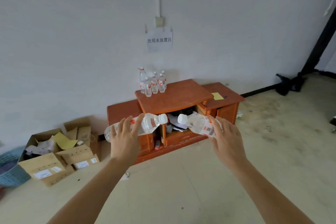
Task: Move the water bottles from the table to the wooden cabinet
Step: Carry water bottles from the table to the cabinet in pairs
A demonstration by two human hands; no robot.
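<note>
Wooden cabinet (174,100) sits against the wall. A bunch of water bottles (153,82) stands upright at the back left corner of its top, six I think, but they overlap so it's hard to count. The middle compartment (179,121) is open and stuffed with dark and white junk. On the floor to the left, open cardboard boxes (45,167) hold crumpled paper and a yellow sheet. The blue basket (11,172) beside them is too blurry to see into.

Both my arms are stretched toward the cabinet. My left hand (125,136) has its fingers (126,123) wrapped over the left bottle (151,123), tipped sideways, cap pointing right. My right hand (227,138) grips the right bottle (198,123), cap pointing left. The two caps face each other in front of the open compartment.
</note>
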